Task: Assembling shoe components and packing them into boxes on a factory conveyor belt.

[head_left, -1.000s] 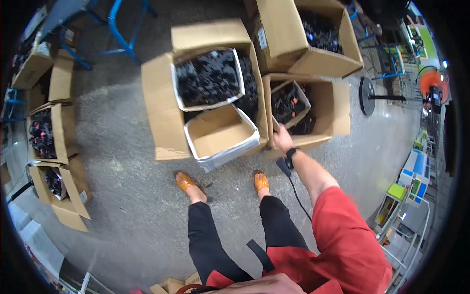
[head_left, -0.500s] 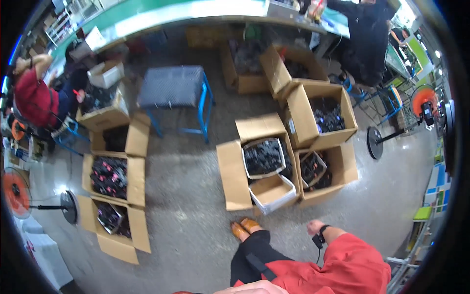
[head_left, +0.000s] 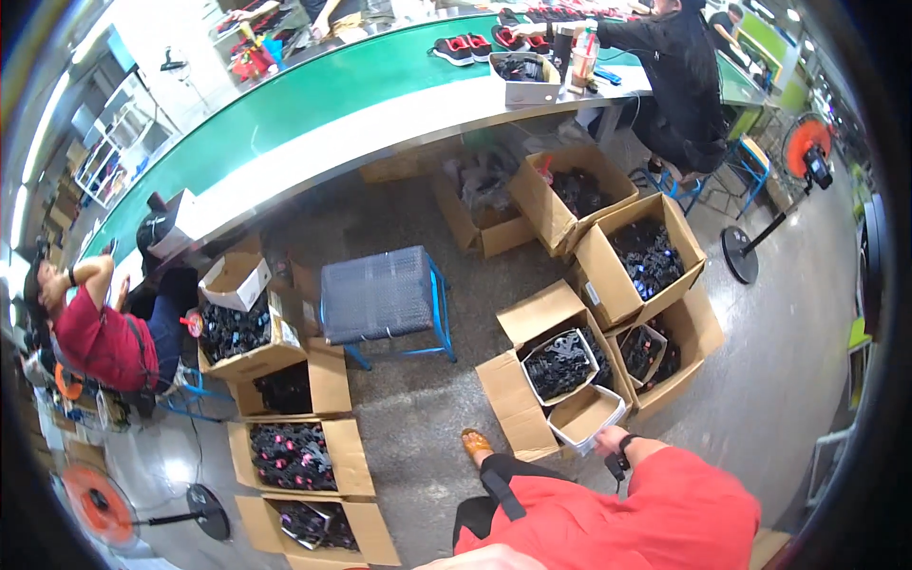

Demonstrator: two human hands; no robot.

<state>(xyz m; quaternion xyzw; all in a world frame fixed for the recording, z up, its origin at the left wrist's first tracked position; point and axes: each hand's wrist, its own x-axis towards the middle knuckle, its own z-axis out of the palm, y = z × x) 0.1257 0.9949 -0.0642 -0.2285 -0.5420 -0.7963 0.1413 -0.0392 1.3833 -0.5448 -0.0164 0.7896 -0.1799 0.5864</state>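
Observation:
My right hand hangs at my right side with its fingers curled in and no object visible in them. A dark band circles its wrist, and a small black device with a cord hangs there. In the picture the hand overlaps the edge of an empty white-rimmed box; whether they touch cannot be made out. That box sits beside a white box of black parts, both in an open brown carton. My left hand does not show; only a strip of skin lies at the lower edge.
More open cartons of dark parts stand at the right. Another row lines the left, beside a blue-legged stool. Beyond runs a green bench, with a seated person in red and one in black. Floor fans stand at both sides.
The view has tilted up, showing more of the bench with shoes on it. The cartons are lower and further right in the picture. My right hand now overlaps the empty box's edge.

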